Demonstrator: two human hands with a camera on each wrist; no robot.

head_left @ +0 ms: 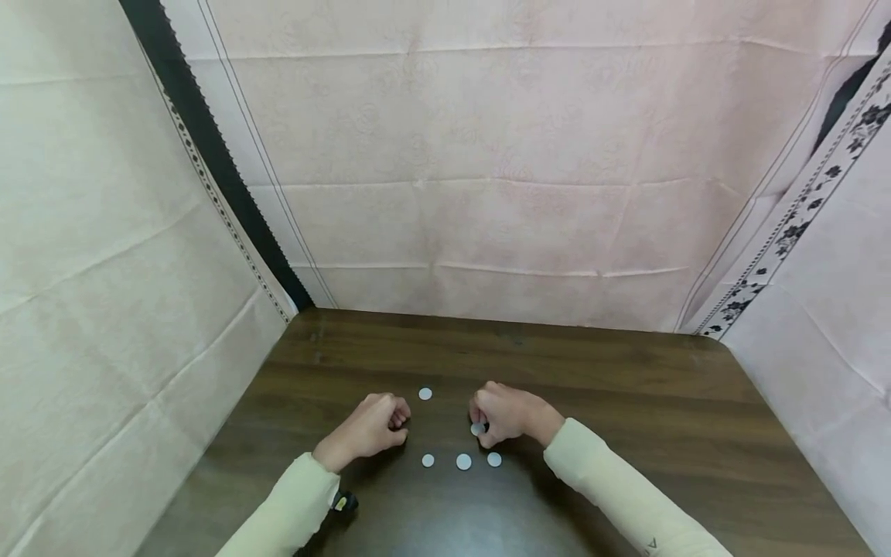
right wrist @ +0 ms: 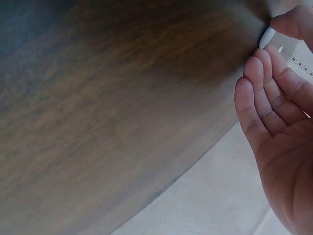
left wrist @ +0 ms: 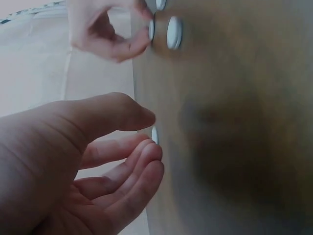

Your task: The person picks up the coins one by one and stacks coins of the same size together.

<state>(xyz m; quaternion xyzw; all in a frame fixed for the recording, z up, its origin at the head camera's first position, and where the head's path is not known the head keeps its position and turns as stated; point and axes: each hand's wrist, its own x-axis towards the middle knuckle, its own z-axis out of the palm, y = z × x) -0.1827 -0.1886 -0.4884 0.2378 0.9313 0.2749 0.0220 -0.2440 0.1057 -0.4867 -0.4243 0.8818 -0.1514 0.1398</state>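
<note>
My right hand (head_left: 506, 414) pinches a small white disc (head_left: 477, 428) between thumb and fingertips, low over the brown table. In the right wrist view, that disc (right wrist: 266, 37) shows edge-on between the thumb and forefinger. My left hand (head_left: 372, 425) stays to the left with its fingers loosely curled and nothing in its grasp; the left wrist view shows a gap between thumb and fingertips. Nearest me, three more discs lie in a row: a left one (head_left: 428, 460), a middle one (head_left: 463, 462) and a right one (head_left: 494, 459). Farther back lies another disc (head_left: 425, 394).
The wooden table (head_left: 592, 363) has rounded far corners. Pale cloth hangs behind it (head_left: 487, 155) and along both sides. A black band (head_left: 223, 147) runs down the left corner. Around my left wrist sits a dark strapped device (head_left: 344, 503).
</note>
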